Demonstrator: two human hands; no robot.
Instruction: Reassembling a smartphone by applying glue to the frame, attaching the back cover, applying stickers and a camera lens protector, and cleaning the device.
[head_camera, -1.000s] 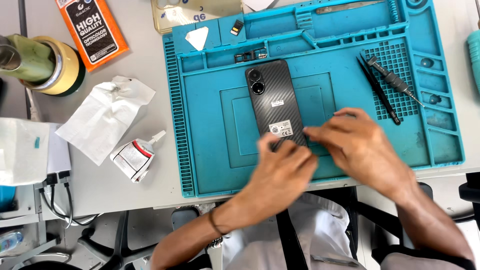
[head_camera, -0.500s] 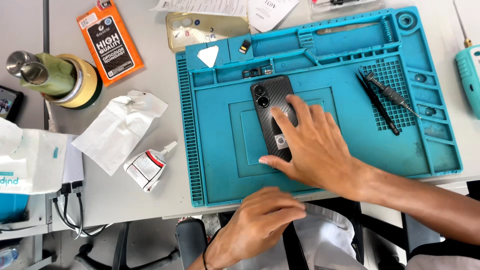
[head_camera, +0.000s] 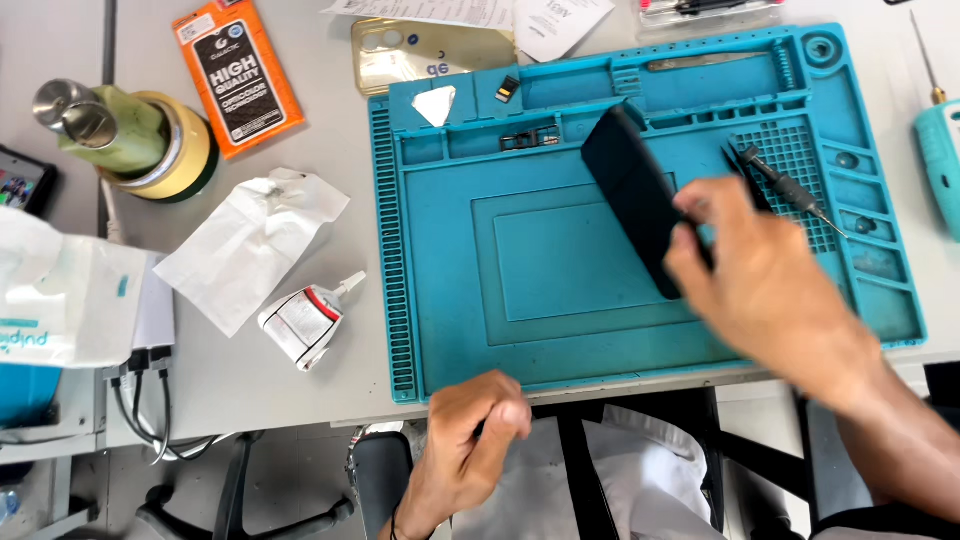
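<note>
Right hand (head_camera: 770, 290) grips dark phone (head_camera: 640, 205), tilted up off teal mat (head_camera: 450, 260); left hand (head_camera: 475, 440) curled below mat edge, contents unclear; phone looks closed.

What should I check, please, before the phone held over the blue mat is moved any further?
1. Hold on the phone: the right hand has it by its lower end, tilted up off the mat. Ok.
2. Left hand: at the table's near edge, closed, off the phone. Whether it holds something: cannot tell.
3. Middle of the blue mat: bare. Ok.
4. Screwdriver: lying on the mat's right side, close beside the right hand. Not ok.
5. Glue tube: on the table left of the mat, apart from both hands. Ok.
</note>
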